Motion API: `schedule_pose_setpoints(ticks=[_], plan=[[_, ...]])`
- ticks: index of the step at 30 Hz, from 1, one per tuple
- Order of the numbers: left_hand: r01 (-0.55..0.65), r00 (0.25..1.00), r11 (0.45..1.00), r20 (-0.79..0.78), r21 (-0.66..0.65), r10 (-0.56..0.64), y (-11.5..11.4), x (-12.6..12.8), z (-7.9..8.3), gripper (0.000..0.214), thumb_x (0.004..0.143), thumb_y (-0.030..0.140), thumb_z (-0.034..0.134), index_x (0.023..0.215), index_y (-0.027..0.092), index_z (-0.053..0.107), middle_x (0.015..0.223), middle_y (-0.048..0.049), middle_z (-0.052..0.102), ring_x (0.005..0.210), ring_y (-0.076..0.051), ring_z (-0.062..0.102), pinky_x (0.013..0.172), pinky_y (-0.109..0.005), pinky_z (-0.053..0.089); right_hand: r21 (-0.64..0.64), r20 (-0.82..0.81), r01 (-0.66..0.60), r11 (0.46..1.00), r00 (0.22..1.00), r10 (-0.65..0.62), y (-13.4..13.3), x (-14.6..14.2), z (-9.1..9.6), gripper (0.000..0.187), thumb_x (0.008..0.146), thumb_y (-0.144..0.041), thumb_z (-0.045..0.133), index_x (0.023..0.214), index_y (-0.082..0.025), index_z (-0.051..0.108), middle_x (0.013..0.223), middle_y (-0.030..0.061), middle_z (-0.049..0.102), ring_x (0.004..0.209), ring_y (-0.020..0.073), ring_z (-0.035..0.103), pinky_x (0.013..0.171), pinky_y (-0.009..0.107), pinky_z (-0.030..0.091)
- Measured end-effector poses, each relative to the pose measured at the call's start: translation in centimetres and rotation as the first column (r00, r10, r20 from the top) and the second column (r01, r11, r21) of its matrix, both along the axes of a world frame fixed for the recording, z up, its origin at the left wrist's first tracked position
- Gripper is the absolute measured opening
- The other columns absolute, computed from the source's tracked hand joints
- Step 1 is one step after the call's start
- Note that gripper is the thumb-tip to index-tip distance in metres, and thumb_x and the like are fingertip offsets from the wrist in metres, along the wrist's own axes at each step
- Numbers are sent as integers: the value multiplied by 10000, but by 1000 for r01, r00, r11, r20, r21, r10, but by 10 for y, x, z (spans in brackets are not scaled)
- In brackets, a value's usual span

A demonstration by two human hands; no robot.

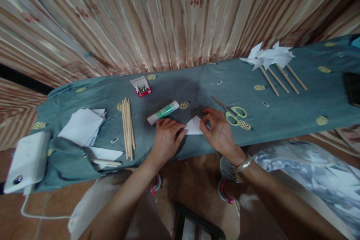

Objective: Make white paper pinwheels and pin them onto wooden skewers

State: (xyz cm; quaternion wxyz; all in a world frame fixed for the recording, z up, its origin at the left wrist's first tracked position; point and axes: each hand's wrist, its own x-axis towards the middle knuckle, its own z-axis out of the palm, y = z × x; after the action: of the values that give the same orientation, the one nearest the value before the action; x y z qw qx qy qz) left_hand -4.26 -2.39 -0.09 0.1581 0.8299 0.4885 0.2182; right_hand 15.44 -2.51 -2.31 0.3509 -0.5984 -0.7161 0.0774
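A small white sheet of paper folded into a triangle (194, 125) lies at the table's near side between my hands. Its left corner is pinched by my left hand (168, 137), thumb and forefinger together. On the opposite corner, the curled fingers of my right hand (218, 129) grip the paper; a bangle circles that wrist. Just beyond my left hand lies a glue stick (163, 112) with a green label. Close to my right hand rest scissors (232, 112) with light green handles, their blades pointing away to the left.
Wooden sticks (128, 129) lie left of the glue, below a small red box (143, 87) of metal pins. White paper sheets (83, 125) are stacked farther left, near a white device (28, 161) with a cable. Paper pinwheels (267, 58) on sticks lie at the back right.
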Motion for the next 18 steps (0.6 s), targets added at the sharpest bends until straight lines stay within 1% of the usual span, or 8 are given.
schedule_pose_setpoints(ticks=[6, 11, 13, 15, 18], plan=[[9, 1000, 1000, -11, 9, -8, 0, 0, 2, 172, 933, 307, 581, 956, 191, 706, 867, -49, 722, 867, -229, 601, 895, -454, 396, -15, 16, -4, 1000, 1000, 4, 0, -2, 2, 126, 859, -154, 523, 760, -218, 568, 1084, 152, 666, 1012, 293, 596, 940, 482, 480], [15, 999, 1000, -34, 24, -15, 0, 0, 4, 179, 936, 310, 575, 961, 187, 702, 866, -48, 718, 877, -236, 599, 896, -457, 397, -11, 28, -4, 1000, 1000, 4, 0, -2, 3, 131, 858, -141, 511, 766, -219, 562, 1074, 153, 667, 1006, 297, 592, 933, 487, 479], [19, 998, 998, -64, 65, -15, -1, 0, 5, 198, 940, 314, 564, 1012, 181, 692, 924, -66, 716, 921, -251, 595, 904, -463, 398, -5, 36, -5, 1000, 999, 5, 0, -2, 3, 127, 853, -132, 518, 768, -217, 561, 1061, 155, 669, 996, 296, 592, 926, 479, 481], [41, 996, 991, -88, 130, -29, -4, 3, 6, 236, 950, 303, 543, 1098, 166, 666, 1040, -96, 703, 998, -269, 584, 915, -470, 400, -1, 44, -10, 1000, 999, 10, 0, -3, 4, 123, 856, -127, 519, 778, -210, 567, 1058, 160, 672, 995, 295, 592, 924, 471, 484], [120, 990, 975, -99, 189, -103, -10, 9, 5, 291, 974, 261, 486, 1221, 159, 602, 1177, -119, 667, 1094, -268, 568, 932, -462, 419, 5, 57, -16, 1000, 998, 15, 0, -3, 3, 119, 864, -131, 515, 789, -201, 575, 1067, 164, 674, 1001, 295, 592, 918, 468, 489]])
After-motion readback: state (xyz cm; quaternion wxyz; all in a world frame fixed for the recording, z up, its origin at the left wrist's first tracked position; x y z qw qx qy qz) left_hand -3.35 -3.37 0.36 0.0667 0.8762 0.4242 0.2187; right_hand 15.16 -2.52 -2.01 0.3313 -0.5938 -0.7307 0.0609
